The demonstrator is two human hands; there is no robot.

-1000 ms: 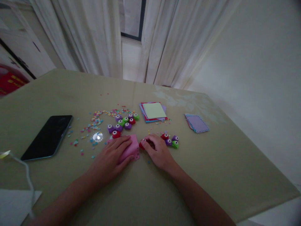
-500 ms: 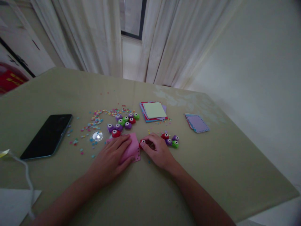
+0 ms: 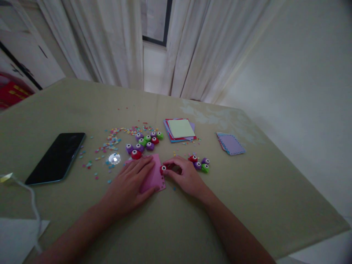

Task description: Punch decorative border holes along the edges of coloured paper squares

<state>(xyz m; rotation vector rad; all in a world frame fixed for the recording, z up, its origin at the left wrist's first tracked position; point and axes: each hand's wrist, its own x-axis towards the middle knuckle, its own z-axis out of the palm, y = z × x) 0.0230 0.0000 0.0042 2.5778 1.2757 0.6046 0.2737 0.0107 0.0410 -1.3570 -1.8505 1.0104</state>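
My left hand (image 3: 134, 179) lies flat on a square of pink paper (image 3: 155, 172), fingers stretched out, covering its left part. Small punched holes run down the paper's right edge. In my right hand (image 3: 184, 176) a small red craft punch (image 3: 163, 169) is pinched between thumb and fingers, placed at that right edge. Just above my left hand sits another red punch (image 3: 136, 154), with several purple punches (image 3: 139, 147) and green punches (image 3: 142, 142) behind it. A second small cluster, with a green punch (image 3: 205, 168), stands right of my right hand.
Colourful paper bits (image 3: 112, 137) are strewn over the table (image 3: 176, 227), near a shiny clear disc (image 3: 114, 158). A black tablet (image 3: 56, 157) lies left, by a white cable (image 3: 33, 205). Behind are a coloured paper stack (image 3: 180, 129) and purple edge-punched sheets (image 3: 231, 144).
My right hand has shifted slightly left with the red craft punch, which now sits over the pink paper's right edge. My left hand stays nearly in place on the paper.
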